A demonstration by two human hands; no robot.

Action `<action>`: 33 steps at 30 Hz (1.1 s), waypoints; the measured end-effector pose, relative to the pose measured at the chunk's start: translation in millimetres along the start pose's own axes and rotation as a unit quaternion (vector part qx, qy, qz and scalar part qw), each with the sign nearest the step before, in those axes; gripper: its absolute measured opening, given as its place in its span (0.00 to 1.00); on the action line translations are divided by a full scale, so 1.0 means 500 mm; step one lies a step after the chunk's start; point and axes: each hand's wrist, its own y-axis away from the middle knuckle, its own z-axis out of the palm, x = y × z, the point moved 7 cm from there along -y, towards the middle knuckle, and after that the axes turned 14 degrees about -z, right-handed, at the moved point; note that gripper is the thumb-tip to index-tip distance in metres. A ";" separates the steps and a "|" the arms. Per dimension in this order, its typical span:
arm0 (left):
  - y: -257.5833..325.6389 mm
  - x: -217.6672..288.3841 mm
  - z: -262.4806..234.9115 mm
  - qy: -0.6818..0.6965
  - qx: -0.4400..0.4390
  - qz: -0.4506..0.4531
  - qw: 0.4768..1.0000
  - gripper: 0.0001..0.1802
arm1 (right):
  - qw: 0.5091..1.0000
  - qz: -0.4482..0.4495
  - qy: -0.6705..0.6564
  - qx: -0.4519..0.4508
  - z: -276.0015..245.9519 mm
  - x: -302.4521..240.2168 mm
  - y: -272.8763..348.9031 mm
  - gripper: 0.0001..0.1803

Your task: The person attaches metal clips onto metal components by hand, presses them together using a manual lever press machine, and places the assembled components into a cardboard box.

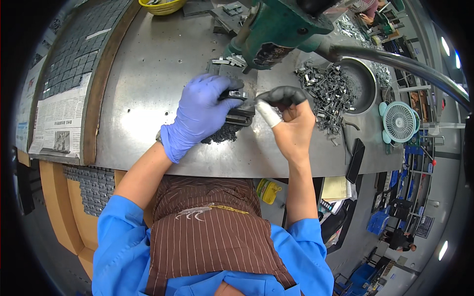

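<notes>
My left hand (200,101), in a purple glove, is closed with thumb and fingers around a small grey metal part (238,93). The part sits over a dark metal fixture block (240,117) below the press. Just right of it, my right hand (292,116) has thumb and forefinger pinched together; black covers are on some fingers and a white one on the thumb. Anything between those fingertips is too small to make out. Above both hands stands a green hand press (276,37). Dark shavings (222,134) lie by the fixture's near side.
Small metal parts (326,91) are heaped at right beside a round black pan (365,81). The press lever (405,61) reaches far right. A fan (401,121) and a phone (355,160) are at the right edge. Left stands a wood-edged tray (94,93) of grey pieces.
</notes>
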 end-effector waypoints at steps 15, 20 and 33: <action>0.008 0.010 0.001 0.014 0.026 0.071 0.997 0.15 | 0.940 -0.184 0.260 -0.121 0.045 -0.058 -0.023 0.12; 0.010 0.012 0.002 0.013 0.026 0.074 0.997 0.14 | 0.927 -0.218 0.277 -0.133 0.051 -0.068 -0.026 0.12; -0.004 -0.008 0.003 0.059 0.031 0.029 0.997 0.15 | 0.936 -0.199 0.280 -0.072 0.034 -0.047 -0.015 0.14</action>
